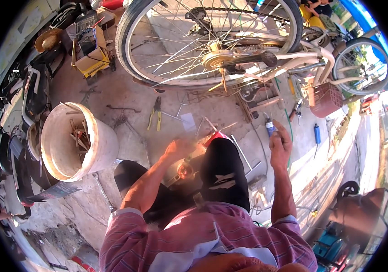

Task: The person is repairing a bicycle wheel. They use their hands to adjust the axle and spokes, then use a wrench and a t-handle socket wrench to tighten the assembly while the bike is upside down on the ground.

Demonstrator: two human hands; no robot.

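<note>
My right hand [280, 144] is raised to the right of my knee, its fingers closed round a small blue-and-white tube [270, 127] with its narrow end pointing away from me. My left hand [180, 148] is over my lap, in front of my left forearm. Its fingers are smeared, so I cannot make out what they hold, if anything. Just right of it, a red piece [216, 137] rests by my knee. Between my legs sits a small round orange-brown object [185, 170]. Beyond both hands stands a bicycle wheel [210, 50] on a pale bicycle frame [289, 63].
On the left is a white bucket [108, 140] with rusty scraps inside. Yellow-handled pliers [155, 114] lie ahead, near metal rods. A blue-handled tool [317, 133] lies right, beyond a hose and below a brown-red basket [325, 100]. A yellow box [93, 63] of parts stands far left.
</note>
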